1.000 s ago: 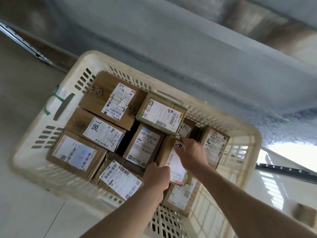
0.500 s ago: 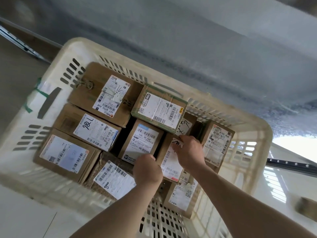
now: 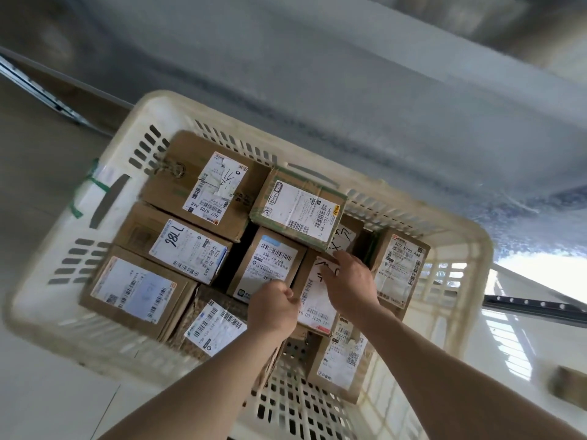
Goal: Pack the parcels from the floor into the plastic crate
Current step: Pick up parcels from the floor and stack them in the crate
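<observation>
The head view looks down into a cream plastic crate (image 3: 95,214) with slotted walls, nearly full of cardboard parcels lying label up. Both hands are inside it, over the middle-right parcels. The left hand (image 3: 273,308) has its fingers (image 3: 286,293) curled over the near edge of the blue-tagged parcel (image 3: 270,265), gripping that edge, in the gap beside the white-labelled parcel (image 3: 317,296). The right hand (image 3: 351,285) lies on top of that white-labelled parcel, its fingers (image 3: 336,262) spread and fairly straight, pressing flat on the label rather than curling round anything.

Just beyond the hands, a green-edged parcel (image 3: 298,208) sits higher, stacked partly over the ones below. To the right, an upright parcel (image 3: 401,268) stands against the crate's right wall. To the left lie a parcel marked 98L (image 3: 178,246), a large parcel (image 3: 203,185) in the far left corner, and a near-left parcel (image 3: 136,290). Near the left wrist sits a mottled parcel (image 3: 212,325), and near the right forearm a small parcel (image 3: 341,360) leans on the crate's slotted wall. One box (image 3: 568,384), blurred, lies on the pale floor (image 3: 38,392) at far right, well apart from the crate.
</observation>
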The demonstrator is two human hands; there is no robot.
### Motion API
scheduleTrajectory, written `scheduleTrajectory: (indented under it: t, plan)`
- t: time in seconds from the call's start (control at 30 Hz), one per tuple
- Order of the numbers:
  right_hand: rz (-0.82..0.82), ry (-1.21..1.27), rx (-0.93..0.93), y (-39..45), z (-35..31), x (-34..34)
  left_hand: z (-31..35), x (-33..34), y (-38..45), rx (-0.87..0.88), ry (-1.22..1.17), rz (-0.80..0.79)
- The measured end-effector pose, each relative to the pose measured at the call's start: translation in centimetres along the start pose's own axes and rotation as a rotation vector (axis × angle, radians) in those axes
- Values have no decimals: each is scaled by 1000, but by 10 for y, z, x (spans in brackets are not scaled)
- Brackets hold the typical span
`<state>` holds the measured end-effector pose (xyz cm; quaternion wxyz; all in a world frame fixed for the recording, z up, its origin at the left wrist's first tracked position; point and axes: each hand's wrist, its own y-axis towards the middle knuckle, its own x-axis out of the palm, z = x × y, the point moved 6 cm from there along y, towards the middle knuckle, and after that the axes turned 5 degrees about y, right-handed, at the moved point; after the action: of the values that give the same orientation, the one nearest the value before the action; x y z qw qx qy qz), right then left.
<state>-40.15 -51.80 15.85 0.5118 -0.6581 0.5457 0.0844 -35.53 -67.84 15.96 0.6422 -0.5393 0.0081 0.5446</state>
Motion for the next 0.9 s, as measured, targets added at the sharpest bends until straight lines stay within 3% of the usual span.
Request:
scheduleTrajectory:
  t: [0.33, 0.57, 0.9]
  plan:
    - [91, 266, 68, -99, -28, -84, 54, -83, -75, 118, -71, -65]
    - [206, 367, 24, -183, -45, -144, 89, -126, -142, 216, -103, -158]
    - [338, 483, -106, -281, -53, -211, 145, -165, -237, 391, -98, -143]
